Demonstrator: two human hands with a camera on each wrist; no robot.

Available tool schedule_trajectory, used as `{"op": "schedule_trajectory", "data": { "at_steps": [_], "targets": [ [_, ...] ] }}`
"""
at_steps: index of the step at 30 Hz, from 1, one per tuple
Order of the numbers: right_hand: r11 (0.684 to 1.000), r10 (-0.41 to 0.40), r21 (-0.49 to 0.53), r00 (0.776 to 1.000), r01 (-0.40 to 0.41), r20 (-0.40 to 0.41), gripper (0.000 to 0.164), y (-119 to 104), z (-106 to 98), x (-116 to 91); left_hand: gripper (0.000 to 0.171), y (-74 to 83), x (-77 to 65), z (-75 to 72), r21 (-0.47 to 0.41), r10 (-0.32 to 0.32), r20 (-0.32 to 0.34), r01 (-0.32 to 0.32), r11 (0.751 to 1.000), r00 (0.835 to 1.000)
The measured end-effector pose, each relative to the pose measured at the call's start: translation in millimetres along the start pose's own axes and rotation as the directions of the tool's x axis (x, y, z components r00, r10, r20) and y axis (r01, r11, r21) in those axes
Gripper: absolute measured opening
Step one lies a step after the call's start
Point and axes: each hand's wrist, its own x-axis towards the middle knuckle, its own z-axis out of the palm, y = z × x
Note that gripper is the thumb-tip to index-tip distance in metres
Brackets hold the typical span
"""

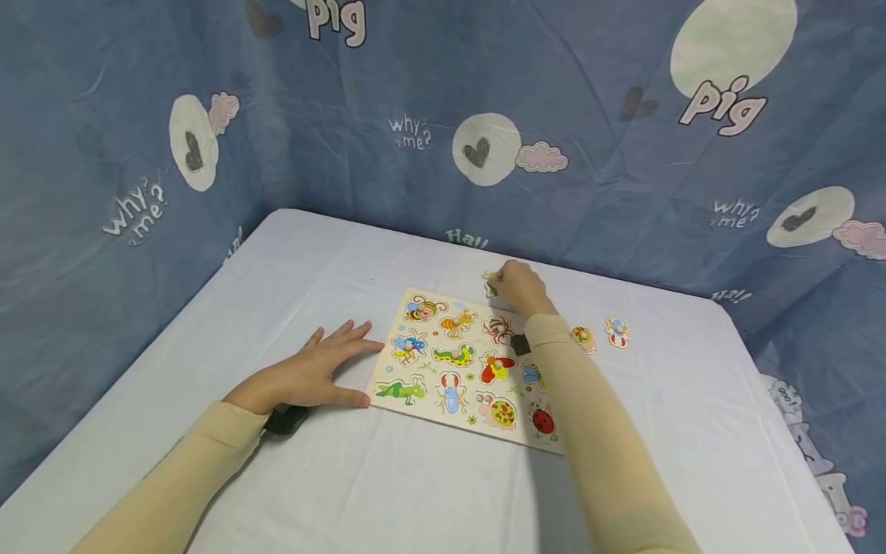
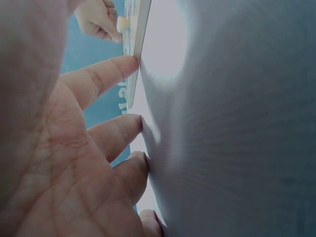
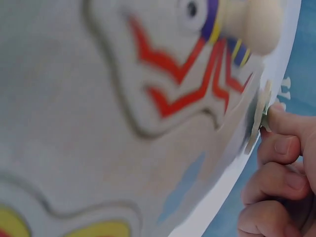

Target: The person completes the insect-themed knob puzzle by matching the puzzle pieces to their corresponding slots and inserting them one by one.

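White table (image 1: pixel 415 485) bears the puzzle (image 1: pixel 460 372), blue curtain (image 1: pixel 595 215) behind.

And the right hand (image 1: pixel 522 286) covers much of the piece (image 1: pixel 491 285), too little showing to tell which creature it is! Down comes the right sleeve (image 1: pixel 602 423), hiding the board's (image 1: pixel 432 412) right edge and part of the blue bug (image 1: pixel 532 375), then running out at the bottom. Right wrist: the spider (image 3: pixel 191 60) is cut off at the top, its nearer legs blurred! Left wrist: the left hand (image 2: pixel 74 163) spills past the frame.
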Motion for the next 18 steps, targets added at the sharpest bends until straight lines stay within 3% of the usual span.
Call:
{"op": "schedule_trajectory", "data": {
  "at_steps": [10,18],
  "targets": [
    [0.999,0.008,0.044,0.999,-0.010,0.041,0.039,14.9,-1.6,-0.8,0.088,-1.9,-2.2,0.8,-0.008,0.007,0.008,-0.007,1.000,1.000],
    [0.986,-0.094,0.144,0.993,0.082,0.077,0.025,26.1,-5.9,-0.1,0.087,-2.1,-0.6,0.5,0.002,0.010,0.004,-0.010,1.000,1.000]
  ]
}}
